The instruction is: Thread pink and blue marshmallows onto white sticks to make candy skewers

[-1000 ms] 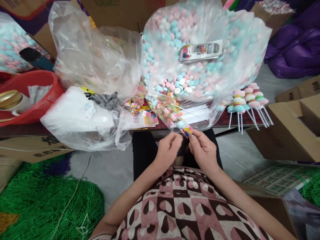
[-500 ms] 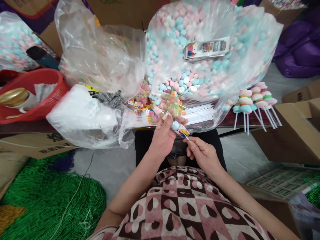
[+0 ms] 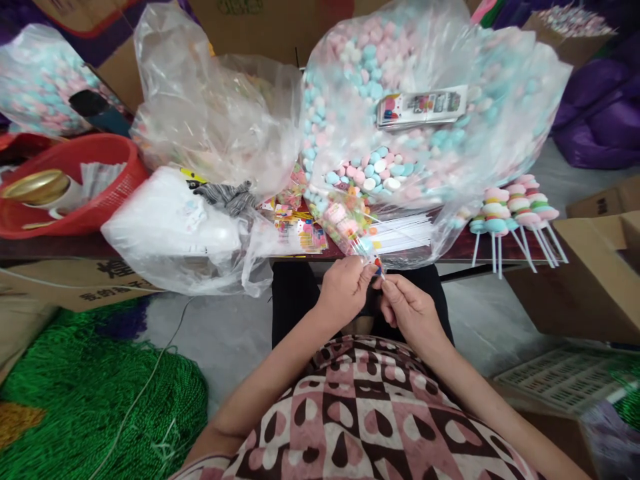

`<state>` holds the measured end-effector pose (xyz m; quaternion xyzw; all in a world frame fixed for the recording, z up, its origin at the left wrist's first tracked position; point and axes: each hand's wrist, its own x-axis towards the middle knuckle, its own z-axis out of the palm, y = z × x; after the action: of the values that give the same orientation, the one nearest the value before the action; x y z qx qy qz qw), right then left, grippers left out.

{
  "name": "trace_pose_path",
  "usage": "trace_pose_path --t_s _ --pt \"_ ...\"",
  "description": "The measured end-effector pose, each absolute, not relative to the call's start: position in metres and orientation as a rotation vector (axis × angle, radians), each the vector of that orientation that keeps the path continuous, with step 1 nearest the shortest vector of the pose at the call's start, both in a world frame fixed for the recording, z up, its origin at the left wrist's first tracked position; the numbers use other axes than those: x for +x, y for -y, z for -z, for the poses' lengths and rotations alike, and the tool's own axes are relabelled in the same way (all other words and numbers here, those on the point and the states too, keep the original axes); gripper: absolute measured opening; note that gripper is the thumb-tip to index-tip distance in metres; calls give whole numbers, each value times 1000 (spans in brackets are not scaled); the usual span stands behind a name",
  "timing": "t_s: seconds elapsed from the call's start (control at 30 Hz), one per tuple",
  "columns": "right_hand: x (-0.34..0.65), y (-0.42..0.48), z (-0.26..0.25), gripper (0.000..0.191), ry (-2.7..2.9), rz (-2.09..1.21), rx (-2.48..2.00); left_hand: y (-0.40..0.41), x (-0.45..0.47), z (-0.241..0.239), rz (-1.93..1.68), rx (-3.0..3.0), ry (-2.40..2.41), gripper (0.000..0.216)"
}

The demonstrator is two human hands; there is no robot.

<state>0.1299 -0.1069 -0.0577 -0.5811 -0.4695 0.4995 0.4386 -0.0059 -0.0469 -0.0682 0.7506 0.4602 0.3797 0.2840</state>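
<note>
A marshmallow skewer (image 3: 338, 217) in a clear printed wrapper slants up and away from my hands at the table's front edge. My left hand (image 3: 347, 287) is closed around the wrapper's lower, printed end. Just below it, my right hand (image 3: 407, 303) pinches the skewer's thin stick between thumb and fingers. Beside the skewer lie a bundle of white sticks (image 3: 407, 233) and a stack of printed wrappers (image 3: 300, 237). Behind it, pink, blue and white marshmallows (image 3: 373, 167) show in the mouth of a big clear bag (image 3: 450, 157).
Finished-looking marshmallow skewers (image 3: 515, 207) lie at the right, sticks overhanging the edge. A packet stack (image 3: 423, 107) rests on the big bag. A white plastic bag (image 3: 170, 230) and red basket (image 3: 113, 200) are at left. Green cords (image 3: 125, 400) and a cardboard box (image 3: 595, 273) stand below.
My left hand has slid down from the marshmallows to the wrapper's lower end, close to my right hand. The upper marshmallows are now uncovered. My right hand keeps its pinch, nearly still.
</note>
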Motion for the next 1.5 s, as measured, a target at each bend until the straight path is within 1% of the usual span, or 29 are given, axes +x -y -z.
trace_pose_path --t_s 0.07,0.17,0.3,0.37,0.43,0.53,0.63,0.8,0.9,1.0,1.03,1.1,1.17,1.2,1.23,1.3,1.33,1.37,1.43,1.5 --pt "131 106 59 39 1200 -1185 -1463 49 -3 70 -991 2102 -1233 44" --pt "133 105 60 39 1206 -1177 -1455 51 -4 68 -924 1986 -1174 43" --pt "133 105 61 38 1216 -1186 -1426 50 -15 59 -855 1575 -1018 41" --pt "132 106 61 38 1231 -1186 -1418 47 -18 55 -946 1312 -947 41" --pt "130 107 61 38 1244 -1190 -1423 42 -17 51 -1039 1050 -859 47" --pt "129 108 62 39 1253 -1206 -1437 36 -10 45 -1023 807 -703 46" --pt "129 109 62 39 1255 -1211 -1445 35 0 42 -968 714 -604 36" --pt "124 110 65 39 1297 -1202 -1437 43 13 50 -952 640 -595 46" --pt "121 111 67 45 1320 -1184 -1495 49 17 56 -964 589 -640 51" --pt "133 104 61 54 1504 -1337 -1473 52 10 59 -930 494 -669 45" --pt "141 99 56 53 1623 -1401 -1431 53 6 59 -933 474 -659 45" --pt "159 88 46 44 1765 -1398 -1420 55 -5 57 -929 465 -605 44" --pt "175 77 36 36 1588 -1281 -1500 57 -12 53 -859 481 -500 41" --pt "179 73 32 37 1452 -1254 -1495 58 -13 50 -790 492 -426 40" --pt "180 69 29 43 1335 -1282 -1455 60 -12 48 -705 502 -341 40" --pt "176 67 26 60 1165 -1436 -1297 62 -6 45 -548 521 -171 42" --pt "170 67 25 66 1112 -1536 -1208 64 -2 45 -489 534 -109 43" --pt "164 67 24 68 1067 -1613 -1137 65 1 45 -450 550 -75 47" --pt "150 68 24 60 993 -1676 -1065 66 4 48 -440 613 -113 54" --pt "137 67 26 49 938 -1624 -1050 66 3 53 -487 768 -290 56"
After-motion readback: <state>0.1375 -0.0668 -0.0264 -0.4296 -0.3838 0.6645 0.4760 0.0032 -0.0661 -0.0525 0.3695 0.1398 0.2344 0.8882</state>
